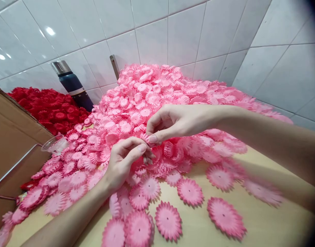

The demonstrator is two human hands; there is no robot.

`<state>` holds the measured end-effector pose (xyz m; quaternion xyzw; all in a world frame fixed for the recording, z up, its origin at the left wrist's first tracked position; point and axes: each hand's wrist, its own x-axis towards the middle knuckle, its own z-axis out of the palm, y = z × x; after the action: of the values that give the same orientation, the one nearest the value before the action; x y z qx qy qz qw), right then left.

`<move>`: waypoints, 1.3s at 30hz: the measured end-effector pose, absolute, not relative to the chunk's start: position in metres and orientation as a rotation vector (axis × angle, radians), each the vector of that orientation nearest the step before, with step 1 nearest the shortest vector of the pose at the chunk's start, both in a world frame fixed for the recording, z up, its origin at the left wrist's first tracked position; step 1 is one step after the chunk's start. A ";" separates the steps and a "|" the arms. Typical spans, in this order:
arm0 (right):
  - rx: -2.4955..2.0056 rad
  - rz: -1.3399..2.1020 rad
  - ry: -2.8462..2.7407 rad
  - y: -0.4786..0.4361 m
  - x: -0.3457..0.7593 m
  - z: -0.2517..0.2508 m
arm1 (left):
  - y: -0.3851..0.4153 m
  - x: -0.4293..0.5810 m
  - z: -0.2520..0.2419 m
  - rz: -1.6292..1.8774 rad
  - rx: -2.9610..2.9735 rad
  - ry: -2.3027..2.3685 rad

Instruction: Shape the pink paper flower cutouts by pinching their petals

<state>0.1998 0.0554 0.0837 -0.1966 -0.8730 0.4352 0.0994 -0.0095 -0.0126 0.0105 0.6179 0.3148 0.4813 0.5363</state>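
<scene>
Over the front of a large heap of pink flower-petal discs [153, 98], my two hands meet almost fingertip to fingertip. The thumb and forefinger of my right hand [172, 123] pinch a small pink petal disc [145, 137], seen partly edge-on. My left hand [128, 157] is just below and left of it, thumb pressed toward its curled fingers. Whatever those fingers hold is hidden. Loose discs with frilled edges and a small centre hole, such as this petal disc [168, 220], lie flat on the table [193, 226] nearer to me.
A cardboard box [13, 127] stands at the left, with a clear plastic cup [55, 144] at its edge. Behind are a heap of red petal discs [49, 108] and a dark blue bottle [76, 89] with a steel cap. A tiled wall [152, 37] closes off the back.
</scene>
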 end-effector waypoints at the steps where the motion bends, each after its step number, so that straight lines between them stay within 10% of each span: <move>1: -0.587 1.281 -2.585 0.055 0.200 0.084 | -0.013 -0.009 0.011 1.150 1.465 0.766; 39: -0.584 1.260 -2.646 0.054 0.199 0.086 | -0.012 -0.006 0.013 1.184 1.467 0.855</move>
<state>0.1992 0.0535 0.0861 -0.1949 -0.8828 0.4205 0.0763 -0.0060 -0.0123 0.0134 0.6094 0.3550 0.4919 0.5105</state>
